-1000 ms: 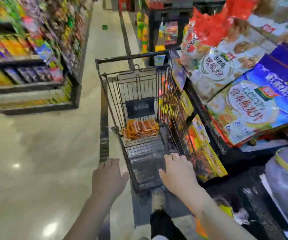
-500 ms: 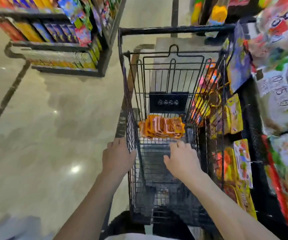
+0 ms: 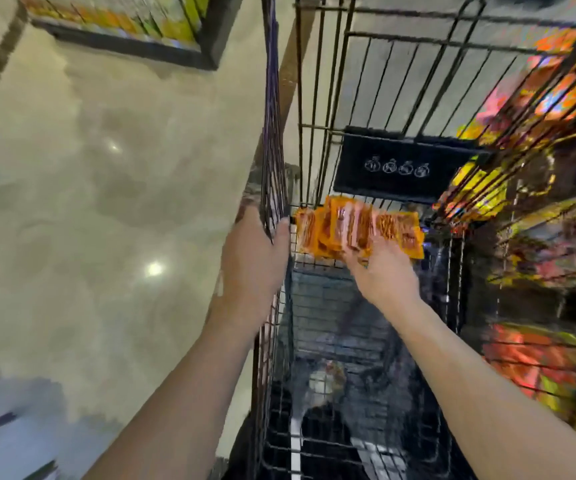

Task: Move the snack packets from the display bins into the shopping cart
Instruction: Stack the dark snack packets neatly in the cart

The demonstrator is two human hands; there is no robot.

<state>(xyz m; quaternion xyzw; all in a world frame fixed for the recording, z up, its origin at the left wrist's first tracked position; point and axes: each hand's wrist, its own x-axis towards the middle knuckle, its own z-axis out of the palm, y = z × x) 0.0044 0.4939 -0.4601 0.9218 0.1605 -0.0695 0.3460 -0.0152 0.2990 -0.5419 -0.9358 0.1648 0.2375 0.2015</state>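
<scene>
The black wire shopping cart (image 3: 314, 126) fills the middle of the view. A pile of orange snack packets (image 3: 328, 230) lies at the far end of its basket, under a black sign (image 3: 397, 168). My left hand (image 3: 252, 261) grips the cart's left wall, thumb inside and fingers outside. My right hand (image 3: 387, 271) reaches down into the basket. Its fingertips are on the near edge of the orange packets and partly covered by them. Motion blur hides whether the fingers curl round a packet.
Display bins (image 3: 536, 98) of bright yellow, orange and pink packets press against the cart's right side, and more packets (image 3: 536, 362) lie lower right. A low shelf unit (image 3: 124, 19) stands at top left across the glossy floor (image 3: 89, 202). My shoe (image 3: 324, 379) shows through the cart bottom.
The view has tilted down and closer to the cart. My right hand has moved forward to the orange packets. My left hand has shifted onto the cart's left wall.
</scene>
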